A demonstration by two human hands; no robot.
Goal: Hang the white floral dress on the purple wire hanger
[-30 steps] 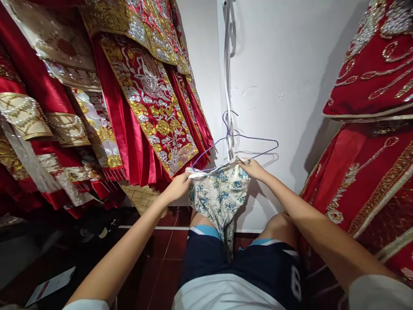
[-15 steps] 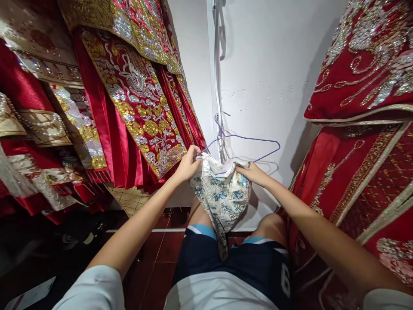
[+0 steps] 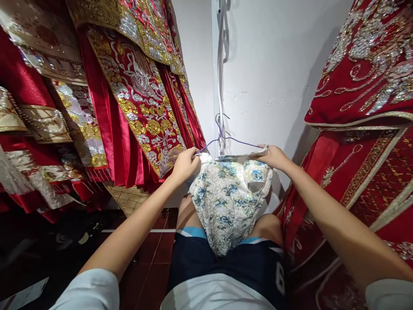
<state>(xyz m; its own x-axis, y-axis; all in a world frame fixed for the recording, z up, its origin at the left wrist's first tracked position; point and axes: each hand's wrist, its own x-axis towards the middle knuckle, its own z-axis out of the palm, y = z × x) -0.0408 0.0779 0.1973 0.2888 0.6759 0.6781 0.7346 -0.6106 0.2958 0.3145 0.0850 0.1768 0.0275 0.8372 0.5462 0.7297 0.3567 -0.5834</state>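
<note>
A white garment with blue and green floral print (image 3: 227,193) hangs spread out above my lap. My left hand (image 3: 187,164) is closed on its upper left corner, beside the left arm of a purple hanger (image 3: 220,134). At the upper right corner my right hand (image 3: 272,157) pinches the garment's edge together with the right end of the hanger. Most of the hanger's lower part is hidden by the cloth. The hanger's hook stands upright in front of the white wall.
Red garments with gold and silver embroidery (image 3: 150,116) hang on the left. Another beaded red garment (image 3: 355,86) hangs close on the right. A white vertical pole and cable (image 3: 221,73) run down the wall (image 3: 274,56). Dark red tiles (image 3: 155,249) lie below.
My right hand has moved right and slightly up, out to the hanger's end. The garment's top edge is now stretched wide, and the cloth hangs flatter and broader.
</note>
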